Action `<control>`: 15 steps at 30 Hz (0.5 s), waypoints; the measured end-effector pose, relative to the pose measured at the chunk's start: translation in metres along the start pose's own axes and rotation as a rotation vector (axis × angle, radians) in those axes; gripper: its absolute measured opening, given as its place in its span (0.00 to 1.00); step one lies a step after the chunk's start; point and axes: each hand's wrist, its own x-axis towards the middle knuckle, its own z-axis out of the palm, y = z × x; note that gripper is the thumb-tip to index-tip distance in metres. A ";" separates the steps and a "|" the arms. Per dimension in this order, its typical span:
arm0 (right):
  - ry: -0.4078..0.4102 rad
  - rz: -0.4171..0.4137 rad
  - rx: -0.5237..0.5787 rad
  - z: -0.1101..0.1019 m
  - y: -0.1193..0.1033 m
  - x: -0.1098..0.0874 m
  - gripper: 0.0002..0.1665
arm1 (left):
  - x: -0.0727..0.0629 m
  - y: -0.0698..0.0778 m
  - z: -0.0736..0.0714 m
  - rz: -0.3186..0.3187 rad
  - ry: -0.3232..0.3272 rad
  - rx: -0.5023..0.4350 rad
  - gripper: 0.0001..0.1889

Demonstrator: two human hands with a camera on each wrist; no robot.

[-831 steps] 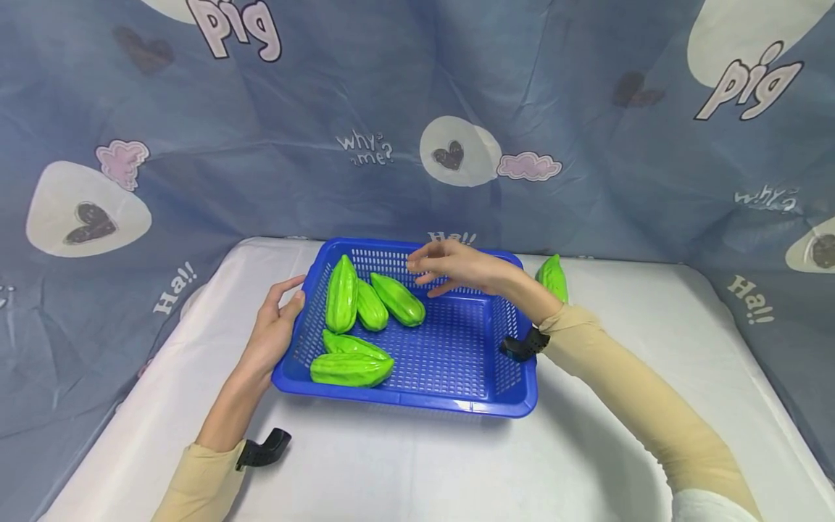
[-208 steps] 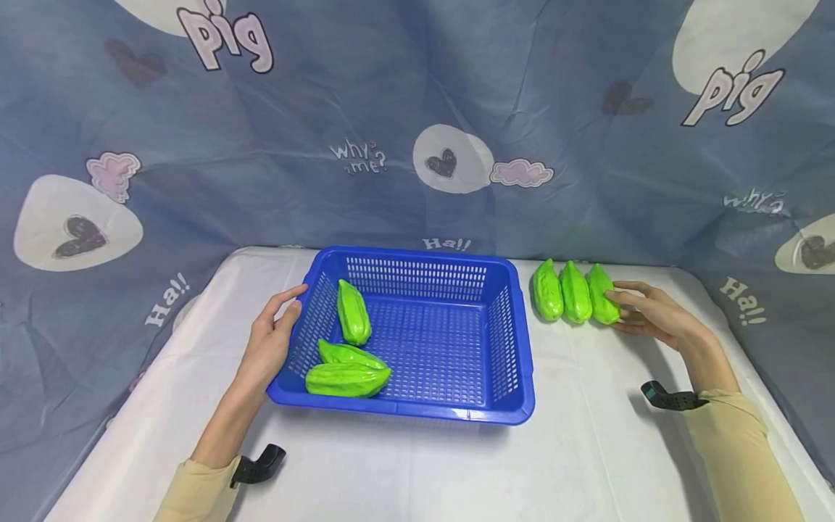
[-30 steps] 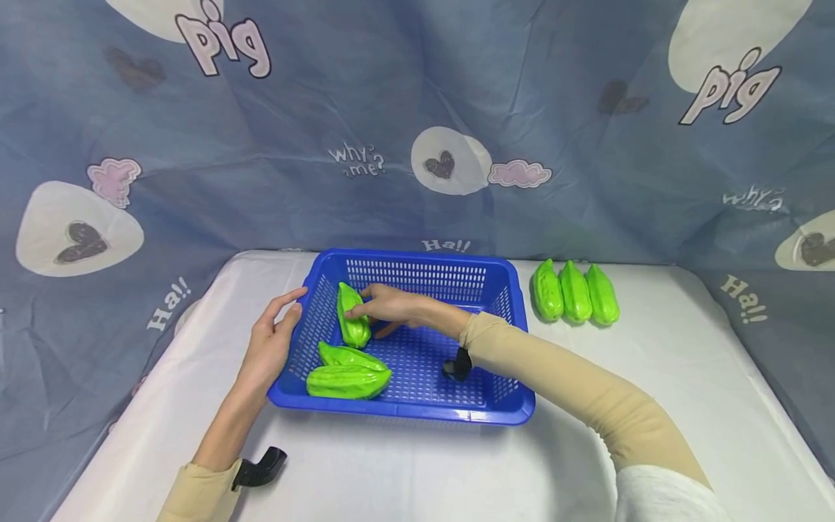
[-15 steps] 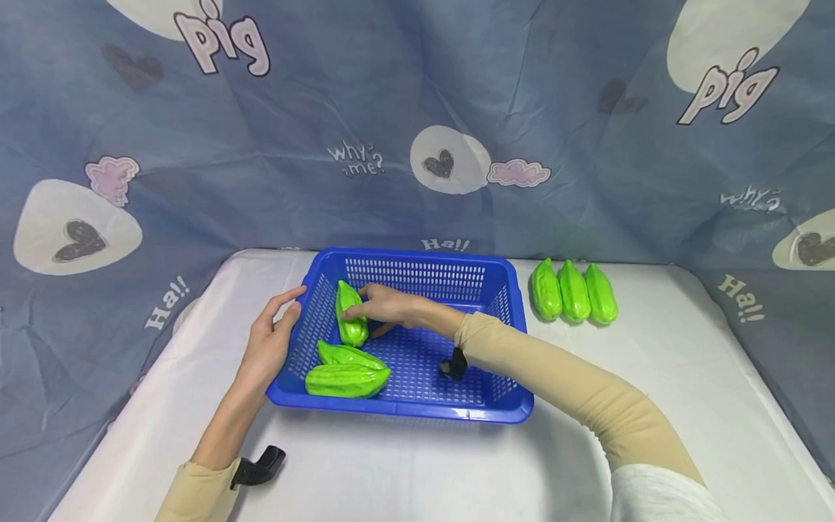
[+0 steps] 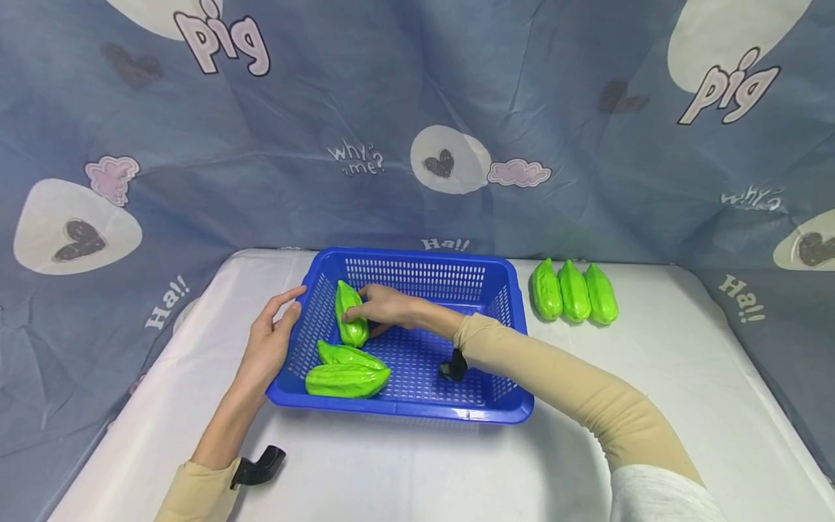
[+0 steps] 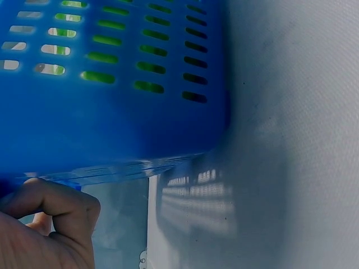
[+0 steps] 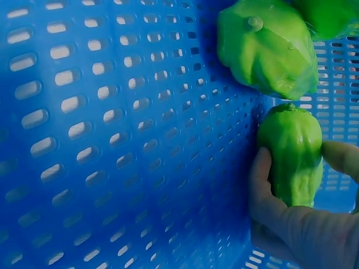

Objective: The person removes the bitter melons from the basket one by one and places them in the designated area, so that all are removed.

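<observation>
A blue plastic basket (image 5: 450, 415) with slotted walls stands on the table. My left hand (image 5: 269, 341) grips its left rim; in the left wrist view that hand (image 6: 53, 221) has bent fingers at the rim. Inside the basket, my right hand (image 5: 391, 306) holds a green ridged bitter melon (image 5: 351, 319) near the left wall. The right wrist view shows thumb and fingers on either side of this bitter melon (image 7: 291, 151). Two more bitter melons lie in the front left corner, the nearer one (image 5: 346, 381) against the farther one (image 5: 346, 354).
Three bitter melons, the middle one (image 5: 574, 293) among them, lie side by side on the white tablecloth (image 5: 659, 348) right of the basket. A blue printed cloth (image 5: 293, 196) hangs behind the table. The right forearm (image 5: 554, 373) crosses over the basket's right wall.
Since the oldest frame, two bitter melons have gone from the basket to the table's right side. The right hand has come from there into the basket. Over the last second, almost nothing moves.
</observation>
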 end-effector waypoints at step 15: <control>-0.001 -0.020 -0.012 -0.005 -0.007 -0.005 0.37 | -0.001 0.001 0.001 0.001 -0.005 0.016 0.29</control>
